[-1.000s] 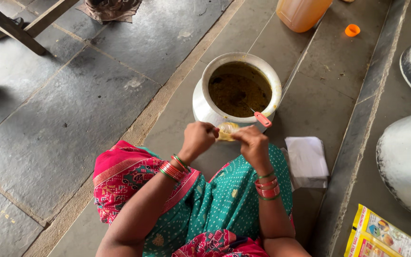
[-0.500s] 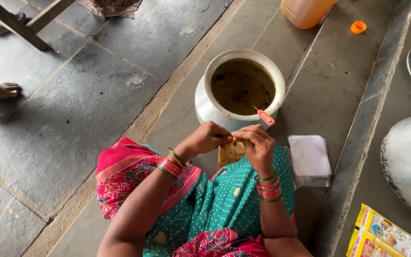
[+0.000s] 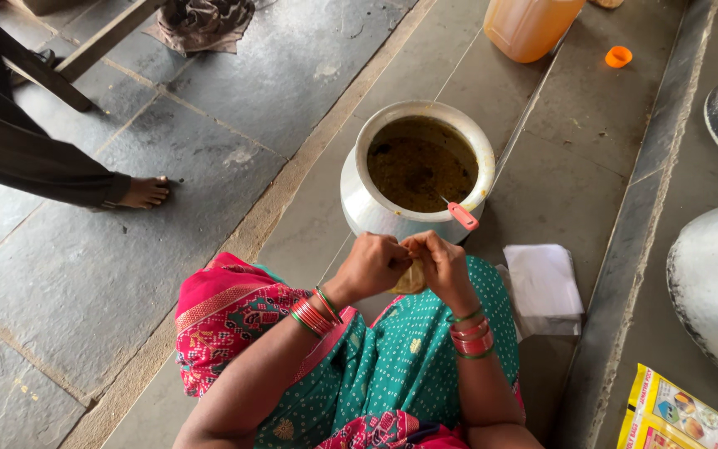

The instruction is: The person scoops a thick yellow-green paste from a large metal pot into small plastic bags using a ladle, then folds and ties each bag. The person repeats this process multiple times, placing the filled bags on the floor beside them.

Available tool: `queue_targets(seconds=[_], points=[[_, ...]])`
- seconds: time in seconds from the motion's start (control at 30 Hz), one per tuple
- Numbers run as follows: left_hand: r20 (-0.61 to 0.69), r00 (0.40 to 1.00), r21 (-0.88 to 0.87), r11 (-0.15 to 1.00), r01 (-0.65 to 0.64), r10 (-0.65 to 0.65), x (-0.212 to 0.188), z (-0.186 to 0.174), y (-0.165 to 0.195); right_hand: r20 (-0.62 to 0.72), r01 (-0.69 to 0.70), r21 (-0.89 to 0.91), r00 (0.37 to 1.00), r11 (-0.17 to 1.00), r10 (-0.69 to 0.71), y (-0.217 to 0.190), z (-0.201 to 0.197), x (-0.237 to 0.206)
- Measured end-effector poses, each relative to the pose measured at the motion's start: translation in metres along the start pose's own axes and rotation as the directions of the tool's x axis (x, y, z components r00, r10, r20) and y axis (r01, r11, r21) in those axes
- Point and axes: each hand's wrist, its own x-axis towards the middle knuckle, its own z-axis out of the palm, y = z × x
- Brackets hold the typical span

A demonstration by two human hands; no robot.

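Yellowish dough piece [image 3: 411, 278] is pinched between fingers of both hands, just before the pot [image 3: 419, 170], probably for shaping.

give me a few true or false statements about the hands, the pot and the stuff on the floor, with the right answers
1. Both hands, the left hand and right hand, meet on a small yellowish piece of food. True.
2. The round silver metal pot is empty. False: it holds a brownish-green mixture.
3. A red-handled utensil rests on the pot's rim. True.
4. The small orange cap lies inside the pot. False: it lies on the stone floor near the orange plastic jug.
5. A folded white cloth lies beside the person's right knee. True.
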Motion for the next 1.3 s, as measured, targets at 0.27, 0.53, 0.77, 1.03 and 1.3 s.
queue_targets(seconds=[0.27, 0.53, 0.77, 1.03, 1.3], points=[[0.028, 0.964, 0.344, 0.903, -0.256, 0.263, -0.014, 0.018, 0.001, 0.068, -0.353, 0.414, 0.931, 0.839, 0.358, 0.039, 0.000, -0.009], [0.135, 0.909, 0.546, 0.735, -0.401, 0.395, -0.022, 0.026, -0.001, 0.176, -0.365, 0.376, 0.930, 0.852, 0.322, 0.051, -0.001, -0.008], [-0.134, 0.959, -0.031, 0.968, 0.248, -0.250, -0.005, 0.037, -0.009, 0.093, -0.129, 0.305, 0.990, 0.943, 0.105, 0.033, -0.019, -0.002], [0.297, 0.710, -0.641, 0.417, 0.644, -0.638, -0.005, 0.041, -0.031, -0.034, 0.234, -0.145, 0.970, 0.961, -0.241, -0.001, -0.014, 0.009], [0.015, 0.792, -0.565, 0.648, 0.511, -0.611, -0.002, 0.041, -0.026, -0.138, 0.116, 0.091, 0.985, 0.989, -0.103, -0.002, -0.006, 0.005]])
